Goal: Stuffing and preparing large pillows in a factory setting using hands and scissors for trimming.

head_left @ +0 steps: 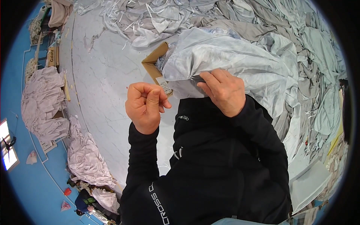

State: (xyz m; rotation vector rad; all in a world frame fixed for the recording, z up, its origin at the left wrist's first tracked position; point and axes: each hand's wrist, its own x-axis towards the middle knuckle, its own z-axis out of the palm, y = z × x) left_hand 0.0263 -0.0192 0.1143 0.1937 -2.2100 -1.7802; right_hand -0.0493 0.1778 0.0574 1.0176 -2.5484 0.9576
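Note:
My left hand (147,107) is raised above the table, its fingers curled and the thumb pressed to the index finger. Whatever it may pinch is too small to make out. To its right, my right hand (224,92) pinches the near edge of a pale grey-white cloth (232,56), with folds gathering at the fingertips. The cloth spreads away to the right in loose creases and hangs toward my lap. Just beyond my left hand stands an open cardboard box (152,69), partly covered by the cloth, with clear plastic inside.
The white, grey-veined table (99,75) stretches left and ahead. Grey and white fabric piles (144,22) lie along its far side, and more greenish-grey cloth (318,82) heaps at the right. Pinkish fabric bundles (43,105) sit beyond the left edge, above a blue floor (18,191).

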